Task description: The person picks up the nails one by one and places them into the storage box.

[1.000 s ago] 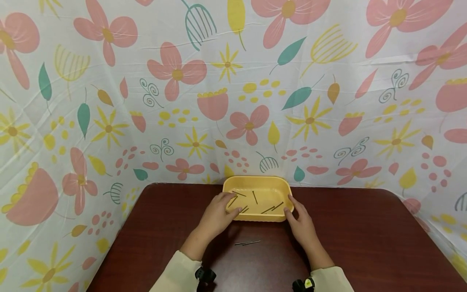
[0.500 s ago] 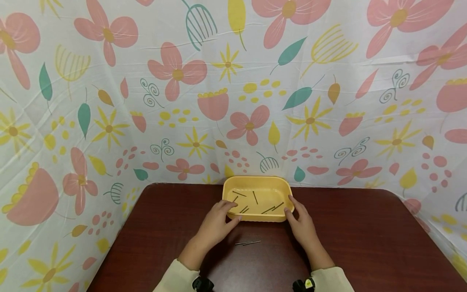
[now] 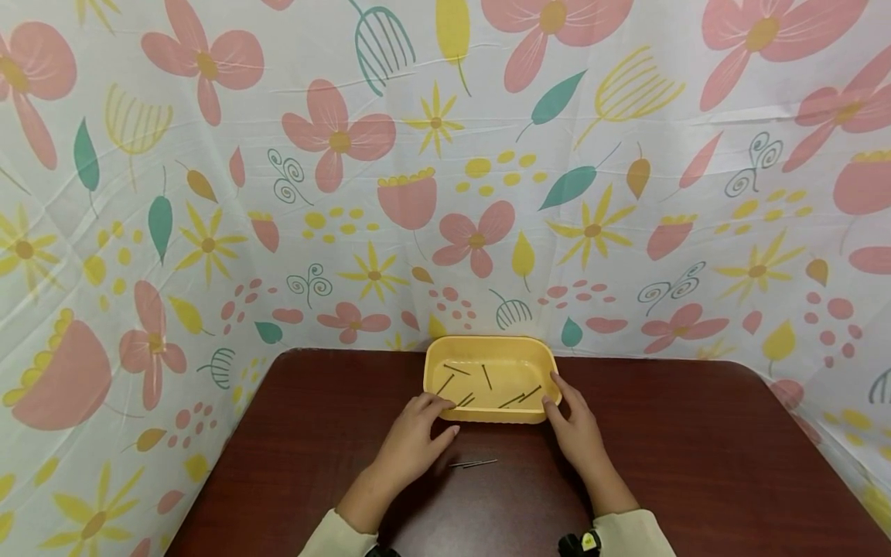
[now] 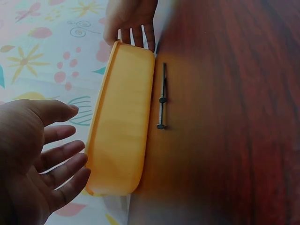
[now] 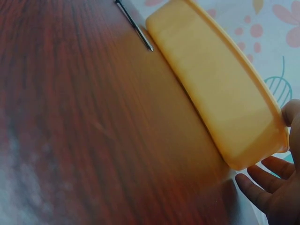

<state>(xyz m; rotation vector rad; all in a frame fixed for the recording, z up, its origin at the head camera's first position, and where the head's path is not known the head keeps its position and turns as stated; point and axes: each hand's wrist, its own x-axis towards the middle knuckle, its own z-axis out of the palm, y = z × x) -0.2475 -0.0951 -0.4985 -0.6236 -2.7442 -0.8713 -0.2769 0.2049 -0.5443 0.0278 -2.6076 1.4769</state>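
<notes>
A shallow yellow plastic tray (image 3: 494, 416) stands at the table's back edge with several dark nails (image 3: 486, 377) lying scattered in it. My right hand (image 3: 579, 435) holds the tray's front right corner, its thumb at the rim and its fingers along the end wall. At the front left corner is my left hand (image 3: 411, 442), fingers spread and relaxed; the thumb stands off the front wall, and a fingertip overlaps the rim. Whether that fingertip touches, I cannot tell. Two loose nails (image 4: 162, 100) lie almost end to end on the tabletop before the tray.
The dark reddish wooden table (image 3: 696, 449) has rounded back corners. A white cloth (image 3: 445, 178) printed with flowers and leaves hangs behind and along the sides. The tray's back edge is close to that cloth.
My left hand has drawn back toward the front, its fingers coming out of the tray and its thumb leaving the front rim. My right hand, the tray and the nails stay put.
</notes>
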